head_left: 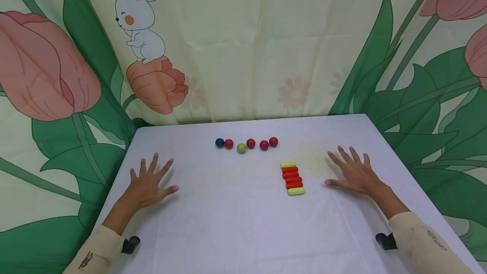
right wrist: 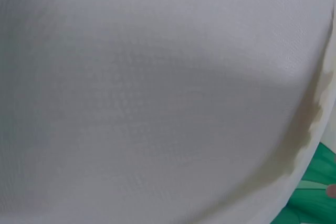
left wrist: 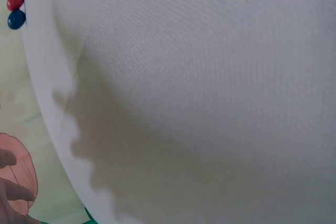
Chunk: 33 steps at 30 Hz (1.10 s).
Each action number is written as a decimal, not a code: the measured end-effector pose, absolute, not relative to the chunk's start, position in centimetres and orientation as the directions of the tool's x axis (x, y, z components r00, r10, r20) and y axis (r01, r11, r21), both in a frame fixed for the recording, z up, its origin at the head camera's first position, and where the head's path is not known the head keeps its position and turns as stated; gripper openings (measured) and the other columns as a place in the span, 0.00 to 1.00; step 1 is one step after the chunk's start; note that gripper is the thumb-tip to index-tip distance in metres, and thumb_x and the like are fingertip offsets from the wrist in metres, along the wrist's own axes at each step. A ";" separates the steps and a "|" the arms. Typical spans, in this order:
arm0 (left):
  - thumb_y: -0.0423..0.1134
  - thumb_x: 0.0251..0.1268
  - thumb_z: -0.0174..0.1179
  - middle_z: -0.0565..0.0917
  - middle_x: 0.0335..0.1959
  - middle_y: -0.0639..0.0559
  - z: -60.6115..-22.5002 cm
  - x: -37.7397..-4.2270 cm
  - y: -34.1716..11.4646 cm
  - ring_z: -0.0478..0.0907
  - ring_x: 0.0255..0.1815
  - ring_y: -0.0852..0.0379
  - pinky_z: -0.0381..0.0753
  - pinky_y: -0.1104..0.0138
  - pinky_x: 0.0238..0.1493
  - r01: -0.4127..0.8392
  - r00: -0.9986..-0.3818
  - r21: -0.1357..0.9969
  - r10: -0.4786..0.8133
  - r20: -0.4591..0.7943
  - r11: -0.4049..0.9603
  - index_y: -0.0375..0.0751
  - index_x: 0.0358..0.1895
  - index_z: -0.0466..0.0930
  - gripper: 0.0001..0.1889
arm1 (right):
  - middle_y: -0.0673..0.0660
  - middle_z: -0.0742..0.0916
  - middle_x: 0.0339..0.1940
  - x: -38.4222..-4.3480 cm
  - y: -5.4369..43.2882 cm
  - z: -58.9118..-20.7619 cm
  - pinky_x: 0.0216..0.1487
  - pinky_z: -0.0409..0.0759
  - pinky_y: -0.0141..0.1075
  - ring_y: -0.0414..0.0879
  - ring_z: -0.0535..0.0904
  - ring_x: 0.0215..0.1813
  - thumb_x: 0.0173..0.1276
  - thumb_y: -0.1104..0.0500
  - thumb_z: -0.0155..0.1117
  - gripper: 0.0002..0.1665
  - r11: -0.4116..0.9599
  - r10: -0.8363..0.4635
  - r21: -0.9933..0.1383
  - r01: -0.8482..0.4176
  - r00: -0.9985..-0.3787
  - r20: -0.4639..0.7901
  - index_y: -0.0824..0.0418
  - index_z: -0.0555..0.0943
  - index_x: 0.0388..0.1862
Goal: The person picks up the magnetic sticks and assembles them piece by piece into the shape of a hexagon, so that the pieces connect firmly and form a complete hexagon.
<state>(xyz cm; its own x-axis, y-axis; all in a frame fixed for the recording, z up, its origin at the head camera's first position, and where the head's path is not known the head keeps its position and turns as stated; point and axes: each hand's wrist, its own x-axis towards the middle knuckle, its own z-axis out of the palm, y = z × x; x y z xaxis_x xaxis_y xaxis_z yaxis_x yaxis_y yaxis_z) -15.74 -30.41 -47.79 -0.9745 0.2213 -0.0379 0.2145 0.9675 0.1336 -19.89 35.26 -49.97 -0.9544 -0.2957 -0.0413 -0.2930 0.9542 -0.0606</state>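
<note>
The left hand point(head_left: 146, 186) and right hand point(head_left: 354, 173) lay spread, holding nothing, well away from the balls point(head_left: 250, 143) and rods point(head_left: 292, 179), which probably called for light fingertip pinches against rolling.

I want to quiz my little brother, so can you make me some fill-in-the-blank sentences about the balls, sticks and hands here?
The leftmost ball is ____.
The sticks between the two yellow-green sticks are all ____.
The hand nearer the sticks is the person's ____ one.
The left hand is holding ____.

Missing words: blue; red; right; nothing.
</note>
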 end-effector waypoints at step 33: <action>0.55 0.68 0.63 0.71 0.70 0.31 -46.5 -17.0 -27.7 0.69 0.69 0.31 0.71 0.38 0.63 0.204 -0.969 0.316 0.237 -0.070 0.927 0.38 0.74 0.64 0.39 | 0.66 0.78 0.65 -20.5 31.4 -47.5 0.47 0.83 0.55 0.60 0.79 0.57 0.64 0.35 0.68 0.45 0.881 -0.281 -0.412 -0.231 -0.957 -0.064 0.58 0.70 0.72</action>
<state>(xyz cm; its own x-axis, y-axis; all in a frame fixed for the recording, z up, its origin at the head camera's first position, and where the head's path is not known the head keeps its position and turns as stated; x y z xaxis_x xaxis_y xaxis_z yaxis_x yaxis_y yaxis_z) -16.98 -27.72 -46.51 -0.9689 0.2375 -0.0703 0.2042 0.9266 0.3159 -20.46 31.37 -47.45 -0.9574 -0.2814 -0.0641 -0.2315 0.8813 -0.4119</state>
